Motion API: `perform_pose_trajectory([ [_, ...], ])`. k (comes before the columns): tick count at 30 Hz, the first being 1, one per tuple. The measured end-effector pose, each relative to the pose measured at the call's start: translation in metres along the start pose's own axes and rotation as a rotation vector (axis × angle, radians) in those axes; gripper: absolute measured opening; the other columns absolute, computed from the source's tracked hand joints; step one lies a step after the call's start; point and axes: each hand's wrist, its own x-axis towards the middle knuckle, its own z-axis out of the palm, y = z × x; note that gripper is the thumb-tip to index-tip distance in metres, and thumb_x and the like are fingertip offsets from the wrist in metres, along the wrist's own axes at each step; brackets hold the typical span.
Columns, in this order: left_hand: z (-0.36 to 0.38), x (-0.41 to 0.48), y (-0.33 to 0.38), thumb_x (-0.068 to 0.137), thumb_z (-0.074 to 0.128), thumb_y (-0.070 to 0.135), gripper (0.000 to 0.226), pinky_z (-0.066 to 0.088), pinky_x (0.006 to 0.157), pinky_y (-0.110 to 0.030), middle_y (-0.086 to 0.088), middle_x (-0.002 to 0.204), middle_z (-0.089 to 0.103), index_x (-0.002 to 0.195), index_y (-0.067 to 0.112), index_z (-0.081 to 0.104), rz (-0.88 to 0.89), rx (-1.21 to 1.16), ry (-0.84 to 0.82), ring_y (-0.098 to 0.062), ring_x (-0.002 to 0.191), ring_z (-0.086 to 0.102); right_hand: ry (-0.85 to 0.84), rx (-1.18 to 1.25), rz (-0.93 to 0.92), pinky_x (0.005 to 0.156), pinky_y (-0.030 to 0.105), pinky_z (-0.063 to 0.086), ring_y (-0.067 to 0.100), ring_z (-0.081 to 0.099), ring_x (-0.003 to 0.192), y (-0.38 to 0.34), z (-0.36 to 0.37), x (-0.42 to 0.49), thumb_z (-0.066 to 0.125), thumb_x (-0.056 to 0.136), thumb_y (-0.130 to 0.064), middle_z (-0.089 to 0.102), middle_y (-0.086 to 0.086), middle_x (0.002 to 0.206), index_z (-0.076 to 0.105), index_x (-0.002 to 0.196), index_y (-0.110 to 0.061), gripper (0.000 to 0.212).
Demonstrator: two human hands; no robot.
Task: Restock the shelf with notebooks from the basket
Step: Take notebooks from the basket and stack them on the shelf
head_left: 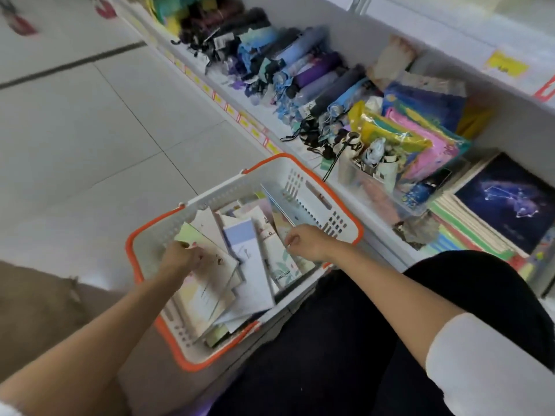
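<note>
A white basket (228, 190) with an orange rim stands on the floor beside the low shelf (372, 223). Several pastel notebooks lie loosely inside it. My left hand (180, 258) is in the basket's left part, its fingers curled round the top edge of a cream and green notebook (210, 283). My right hand (306, 243) reaches into the right part and pinches the lower edge of a pale blue notebook (282, 205) that leans against the basket's far wall. A stack of notebooks with a dark constellation cover (510, 202) lies on the shelf at the right.
Folded umbrellas (300, 70) fill the shelf's left stretch, bright plastic pouches (414, 136) its middle. A clear box (375, 187) sits near the shelf's front edge. Yellow price tags line the edge. White tiled floor (90, 130) lies left of the basket. My dark-clothed legs (345, 340) are below it.
</note>
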Motion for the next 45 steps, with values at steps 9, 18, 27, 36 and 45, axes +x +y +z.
perform_pose_trajectory([
  [9, 0.040, -0.030, -0.034, 0.090, 0.050, 0.057, 0.090, 0.006, 0.118, -0.045, -0.011, 0.160, -0.001, 0.154, 0.018, -0.001, 0.274, 0.435, -0.146, -0.033, 0.147, 0.003, -0.036, 0.267, 0.081, 0.073, 0.033, 0.048, 0.014, 0.059, 0.078, -0.007, 0.029, 0.012, 0.055, 0.094, -0.017, 0.060, 0.004, 0.099, 0.058, 0.121, -0.005, 0.030],
  [18, 0.058, -0.030, -0.018, 0.050, 0.083, 0.063, 0.134, 0.023, 0.115, -0.052, -0.019, 0.156, -0.001, 0.148, 0.015, 0.005, 0.126, 0.302, 0.016, -0.033, 0.146, 0.003, -0.051, 0.341, 0.078, 0.099, 0.042, 0.045, 0.029, 0.058, 0.112, -0.018, 0.047, 0.010, 0.052, 0.095, -0.012, 0.059, 0.016, 0.125, 0.052, 0.129, 0.003, 0.037],
  [27, 0.066, -0.020, -0.004, 0.061, 0.083, 0.037, 0.107, 0.033, 0.110, -0.049, -0.014, 0.142, 0.030, 0.141, 0.005, 0.019, 0.135, 0.124, -0.089, -0.034, 0.135, 0.027, -0.013, 0.339, 0.060, 0.096, 0.042, 0.049, 0.025, 0.058, 0.113, -0.016, 0.051, 0.021, 0.055, 0.092, -0.012, 0.061, 0.007, 0.126, 0.050, 0.133, -0.014, 0.042],
  [36, 0.055, -0.013, -0.001, 0.084, 0.067, 0.038, 0.094, 0.021, 0.116, -0.050, -0.009, 0.160, 0.006, 0.152, 0.022, 0.003, 0.234, 0.402, -0.002, -0.032, 0.146, 0.011, 0.179, 0.422, 0.153, 0.090, 0.042, 0.051, 0.027, 0.054, 0.113, -0.004, 0.033, 0.021, 0.056, 0.088, -0.001, 0.054, 0.011, 0.122, 0.045, 0.114, -0.010, 0.030],
  [45, 0.045, -0.018, -0.002, 0.073, 0.080, 0.030, 0.095, 0.043, 0.101, -0.049, -0.018, 0.135, 0.042, 0.145, 0.012, 0.021, 0.036, 0.142, 0.086, -0.038, 0.125, 0.043, 0.088, 0.389, 0.140, 0.083, 0.036, 0.047, 0.026, 0.053, 0.107, -0.004, 0.041, 0.019, 0.056, 0.089, 0.000, 0.055, 0.013, 0.119, 0.045, 0.108, -0.010, 0.024],
])
